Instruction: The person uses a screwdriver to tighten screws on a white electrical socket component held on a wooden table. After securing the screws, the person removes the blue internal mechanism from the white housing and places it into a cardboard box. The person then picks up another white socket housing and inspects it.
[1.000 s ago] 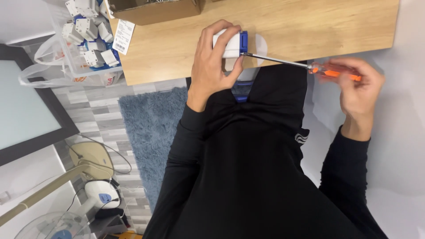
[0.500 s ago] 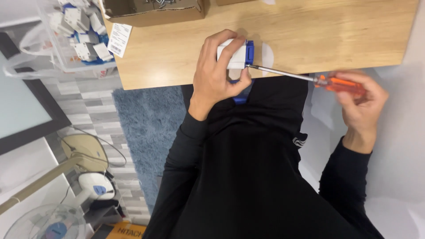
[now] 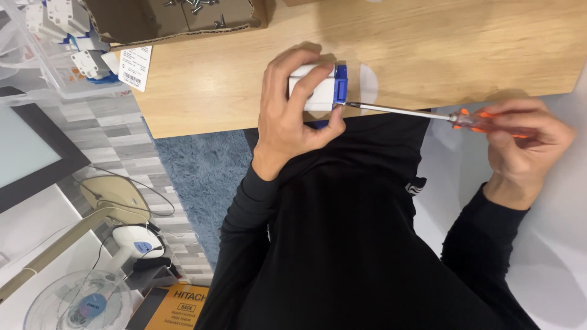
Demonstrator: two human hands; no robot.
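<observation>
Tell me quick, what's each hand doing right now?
Left hand: closed around the white and blue block at the edge of the wooden table.
Right hand: closed on the orange-handled screwdriver, tip at the block.

desk: light wooden desk (image 3: 428, 49) | below its left edge: grey plank floor (image 3: 104, 131), blue shaggy rug (image 3: 202, 177) | further left: white shelf unit (image 3: 36, 226), small fan (image 3: 79, 302)

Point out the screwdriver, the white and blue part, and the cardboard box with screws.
screwdriver (image 3: 397, 111), head view, middle of the metal shaft.
white and blue part (image 3: 340, 84), head view, blue end face.
cardboard box (image 3: 153, 21), head view, brown inside floor.
</observation>
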